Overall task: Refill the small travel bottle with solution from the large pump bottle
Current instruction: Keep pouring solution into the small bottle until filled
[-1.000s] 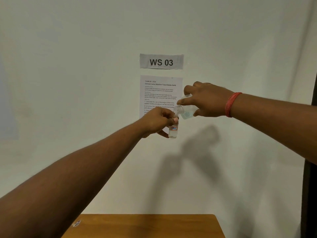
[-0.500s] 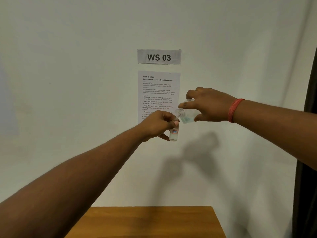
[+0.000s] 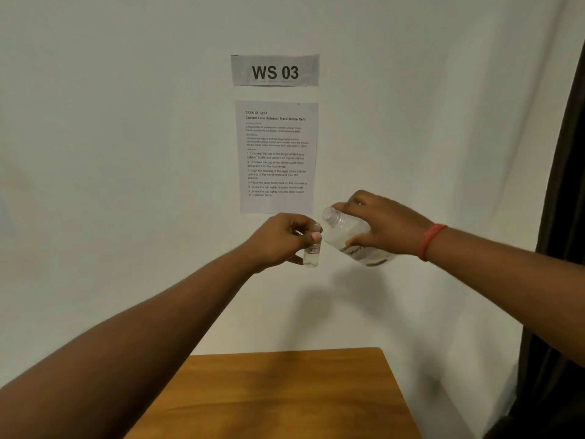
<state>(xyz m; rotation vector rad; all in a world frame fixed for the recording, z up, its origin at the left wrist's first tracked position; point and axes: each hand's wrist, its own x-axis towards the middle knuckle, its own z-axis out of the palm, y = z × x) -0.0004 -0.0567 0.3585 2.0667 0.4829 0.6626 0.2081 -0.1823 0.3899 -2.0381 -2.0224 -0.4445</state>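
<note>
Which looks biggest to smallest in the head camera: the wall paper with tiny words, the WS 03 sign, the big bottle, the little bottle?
1. Instruction sheet
2. WS 03 sign
3. Large bottle, partly hidden by the right hand
4. Small travel bottle in the left hand

The bottles are nearer the camera than the wall papers, so true sizes may differ.

White wall (image 3: 126,153) fills most of the view. Taped on it, a grey label strip reading "WS 03" (image 3: 275,71). Just below, apart from the strip, a printed instruction sheet (image 3: 277,156) headed "TASK ID 3724, Contact Lens Solution Travel Bottle Refill", with numbered steps in small print. Wooden table (image 3: 285,397) at bottom centre, against the wall. Dark curtain (image 3: 557,280) down the right edge. Soft shadows on the wall above the table.
</note>
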